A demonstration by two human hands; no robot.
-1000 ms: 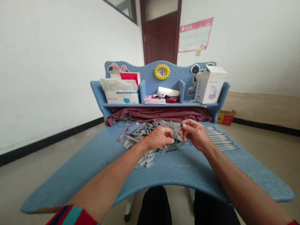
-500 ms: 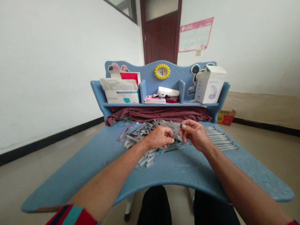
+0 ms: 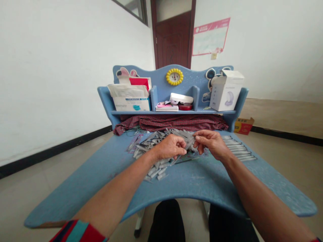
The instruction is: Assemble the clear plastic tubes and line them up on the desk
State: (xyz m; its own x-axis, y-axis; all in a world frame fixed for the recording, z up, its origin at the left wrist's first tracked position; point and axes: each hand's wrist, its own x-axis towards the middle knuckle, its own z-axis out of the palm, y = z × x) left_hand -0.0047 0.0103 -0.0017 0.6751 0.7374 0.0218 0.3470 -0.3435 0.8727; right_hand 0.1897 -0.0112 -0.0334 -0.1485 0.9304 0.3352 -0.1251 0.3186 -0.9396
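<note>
Over a loose heap of thin grey, see-through plastic strips [image 3: 161, 164], my two hands work close together. A narrow plastic strip [image 3: 189, 144] spans the small gap between them. My left hand [image 3: 172, 147] is closed, its thumb and curled fingers pinching the strip's lower end. The thumb and forefinger of my right hand [image 3: 210, 143] grip its upper end, with the other fingers bent beneath. Just right of that hand, several slim strips with dark edges [image 3: 237, 148] lie side by side in a neat row.
The blue desk [image 3: 196, 185] has a raised shelf at the back. On it stand a mask box [image 3: 132, 104], a red round tin [image 3: 185, 107] and a white carton [image 3: 225, 92]. Checked cloth [image 3: 174, 122] lies under the shelf. A yellow flower-shaped clock [image 3: 174, 77] is on the backboard.
My right hand has turned slightly, and its fingers have drawn closer together on the strip. My left hand has hardly moved.
</note>
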